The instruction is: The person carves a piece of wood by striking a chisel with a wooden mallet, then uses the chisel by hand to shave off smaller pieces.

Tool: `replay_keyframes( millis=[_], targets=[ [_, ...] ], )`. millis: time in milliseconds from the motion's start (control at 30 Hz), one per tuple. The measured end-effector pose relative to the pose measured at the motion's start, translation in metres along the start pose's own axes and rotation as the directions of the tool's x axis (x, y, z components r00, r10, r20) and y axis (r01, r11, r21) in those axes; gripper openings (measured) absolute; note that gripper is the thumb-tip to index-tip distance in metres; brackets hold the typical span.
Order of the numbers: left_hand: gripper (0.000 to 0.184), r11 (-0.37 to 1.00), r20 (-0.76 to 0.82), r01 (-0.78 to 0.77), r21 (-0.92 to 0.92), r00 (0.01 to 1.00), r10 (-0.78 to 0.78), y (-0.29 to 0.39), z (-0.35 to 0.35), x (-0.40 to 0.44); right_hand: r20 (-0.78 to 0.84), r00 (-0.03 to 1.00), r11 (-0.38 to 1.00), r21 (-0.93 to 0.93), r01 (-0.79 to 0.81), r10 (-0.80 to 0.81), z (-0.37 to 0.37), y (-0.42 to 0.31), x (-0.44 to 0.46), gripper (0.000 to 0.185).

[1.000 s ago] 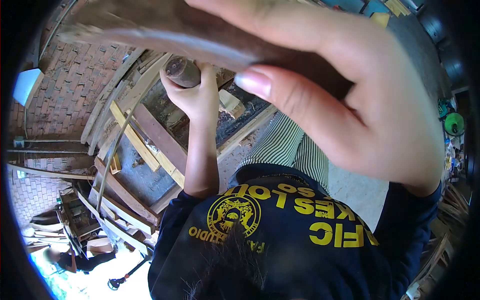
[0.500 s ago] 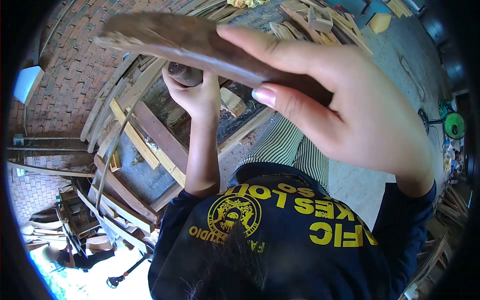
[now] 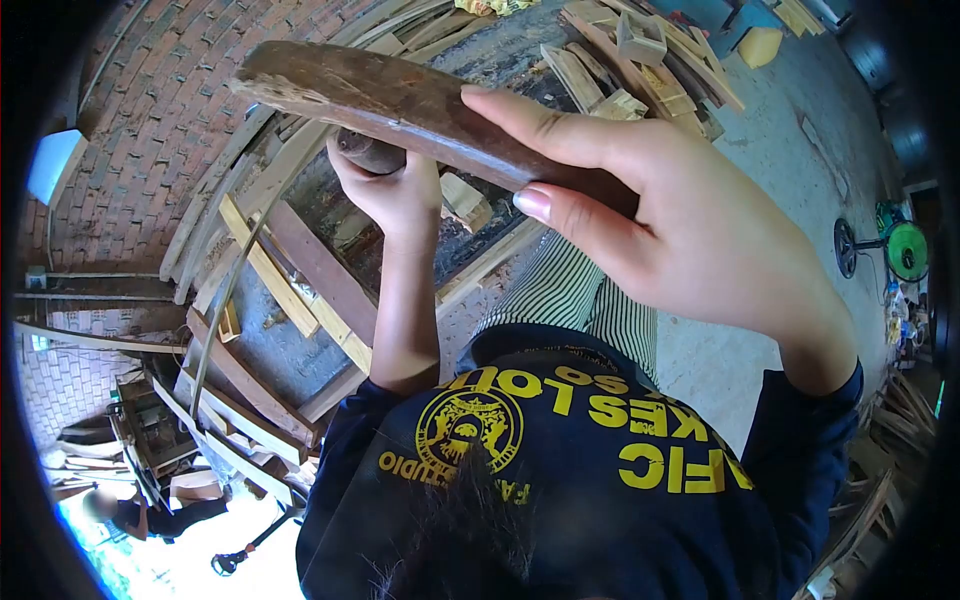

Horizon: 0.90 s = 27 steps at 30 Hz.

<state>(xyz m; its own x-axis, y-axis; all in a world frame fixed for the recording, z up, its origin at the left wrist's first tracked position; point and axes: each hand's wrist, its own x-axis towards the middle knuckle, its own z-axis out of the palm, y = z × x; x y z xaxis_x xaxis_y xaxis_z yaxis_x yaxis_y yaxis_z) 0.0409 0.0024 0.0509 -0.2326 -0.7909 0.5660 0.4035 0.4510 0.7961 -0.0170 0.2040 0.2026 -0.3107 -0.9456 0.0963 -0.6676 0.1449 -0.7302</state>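
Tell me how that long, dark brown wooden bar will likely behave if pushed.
The long, dark brown wooden bar seems stiff: it shows no sag beyond the right hand. Its smooth, glossy edge may feel slippery, while its rough, pale-flecked end could splinter.

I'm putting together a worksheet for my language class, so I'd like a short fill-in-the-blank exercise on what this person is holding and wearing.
1. The long brown wooden piece is held in the person's ____ hand.
2. The dark round-ended handle is gripped by the person's ____ hand.
3. The lettering on the dark shirt is ____ in colour.
4. The trousers have a pattern of light and dark ____.

Missing words: right; left; yellow; stripes.
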Motion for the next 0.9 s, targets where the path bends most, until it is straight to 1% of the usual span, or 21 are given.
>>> replay_keyframes(
  millis=[67, 100, 133, 167, 233, 267, 300, 333, 367, 433, 467, 500, 533, 600, 633, 700, 767, 800, 833, 867, 900],
  targets=[
    [0.048, 0.999, -0.041, -0.03, 0.026, 0.999, 0.031, -0.002, 0.0, 0.001, -0.017, 1.0, 1.0, -0.005, 0.005, -0.006, 0.0, -0.006, -0.001, 0.048],
    [0.048, 0.999, -0.04, -0.026, 0.026, 0.999, 0.027, -0.006, -0.004, 0.003, -0.138, 0.98, 0.988, 0.021, 0.15, -0.145, 0.003, -0.011, 0.001, 0.048],
    [0.048, 0.984, 0.006, 0.1, -0.145, 0.995, -0.1, -0.012, -0.01, 0.005, -0.259, 0.925, 0.956, 0.029, 0.294, -0.276, 0.005, -0.013, 0.002, 0.048],
    [0.048, 0.925, 0.071, 0.226, -0.305, 0.974, -0.215, -0.016, -0.014, 0.006, -0.256, 0.927, 0.956, 0.03, 0.292, -0.276, 0.008, -0.01, 0.003, 0.048],
    [0.047, 0.92, 0.057, 0.226, -0.321, 0.974, -0.22, 0.004, -0.005, 0.002, -0.319, 0.885, 0.908, 0.137, 0.397, -0.339, 0.015, -0.001, 0.006, 0.049],
    [0.049, 0.991, 0.024, 0.054, -0.125, 0.998, -0.052, 0.0, -0.007, 0.0, -0.319, 0.885, 0.908, 0.136, 0.398, -0.34, 0.011, -0.001, 0.004, 0.049],
    [0.051, 0.989, 0.026, -0.124, 0.079, 0.992, 0.122, -0.006, -0.008, -0.002, -0.071, 0.988, 0.988, 0.052, 0.144, -0.14, 0.002, -0.004, 0.001, 0.05],
    [0.057, 0.993, 0.005, -0.076, 0.093, 0.997, 0.076, -0.011, -0.008, -0.002, 0.152, 0.982, 0.991, -0.092, -0.096, 0.109, -0.005, -0.007, -0.001, 0.051],
    [0.057, 0.993, 0.006, -0.078, 0.091, 0.997, 0.078, -0.014, -0.01, -0.002, 0.149, 0.983, 0.991, -0.094, -0.095, 0.109, -0.01, -0.011, -0.001, 0.051],
    [0.065, 0.997, -0.008, 0.074, 0.021, 0.997, -0.073, -0.012, -0.015, -0.005, 0.177, 0.978, 0.991, -0.09, -0.095, 0.109, -0.015, -0.018, -0.003, 0.052],
    [0.064, 0.994, 0.004, 0.108, 0.001, 0.994, -0.108, -0.01, -0.015, -0.003, 0.18, 0.977, 0.991, -0.089, -0.096, 0.111, -0.013, -0.018, -0.005, 0.052],
    [0.064, 0.994, 0.001, 0.108, 0.003, 0.994, -0.108, -0.013, -0.015, -0.002, 0.081, 0.996, 0.999, -0.031, 0.035, -0.032, -0.011, -0.02, -0.004, 0.051],
    [0.062, 0.998, 0.0, 0.039, 0.04, 0.999, -0.039, -0.02, -0.014, -0.001, -0.027, 0.985, 0.985, 0.013, 0.172, -0.172, -0.009, -0.02, -0.003, 0.05],
    [0.058, 0.989, 0.008, -0.098, 0.115, 0.995, 0.098, -0.026, -0.013, 0.001, -0.045, 0.982, 0.982, 0.031, 0.185, -0.183, -0.004, -0.017, -0.001, 0.051],
    [0.058, 0.989, 0.009, -0.098, 0.115, 0.995, 0.098, -0.024, -0.012, 0.001, -0.066, 0.98, 0.98, 0.048, 0.194, -0.19, 0.0, -0.014, 0.0, 0.051],
    [0.059, 0.992, 0.011, -0.015, 0.122, 1.0, 0.013, -0.016, -0.01, -0.001, -0.107, 0.973, 0.974, 0.081, 0.213, -0.204, 0.007, -0.008, 0.002, 0.051],
    [0.058, 0.999, -0.043, 0.041, 0.028, 0.998, -0.04, -0.027, -0.014, -0.002, -0.126, 0.968, 0.969, 0.098, 0.228, -0.215, 0.006, -0.008, 0.004, 0.051],
    [0.058, 0.971, 0.12, 0.041, 0.237, 0.99, -0.072, -0.021, -0.024, 0.0, 0.058, 0.998, 0.999, -0.027, 0.037, -0.035, 0.002, -0.01, 0.005, 0.052],
    [0.058, 0.971, 0.121, 0.039, 0.237, 0.99, -0.069, -0.019, -0.024, -0.001, 0.211, 0.962, 0.974, -0.183, -0.134, 0.172, -0.001, -0.011, 0.005, 0.052],
    [0.057, 0.984, 0.086, 0.034, 0.176, 0.995, -0.05, -0.018, -0.022, -0.003, 0.136, 0.987, 0.994, -0.078, -0.075, 0.085, 0.005, -0.004, 0.002, 0.052],
    [0.056, 0.993, 0.051, 0.03, 0.115, 0.998, -0.036, -0.018, -0.02, -0.005, 0.134, 0.987, 0.994, -0.079, -0.076, 0.086, 0.004, -0.003, 0.001, 0.052]
  ],
)
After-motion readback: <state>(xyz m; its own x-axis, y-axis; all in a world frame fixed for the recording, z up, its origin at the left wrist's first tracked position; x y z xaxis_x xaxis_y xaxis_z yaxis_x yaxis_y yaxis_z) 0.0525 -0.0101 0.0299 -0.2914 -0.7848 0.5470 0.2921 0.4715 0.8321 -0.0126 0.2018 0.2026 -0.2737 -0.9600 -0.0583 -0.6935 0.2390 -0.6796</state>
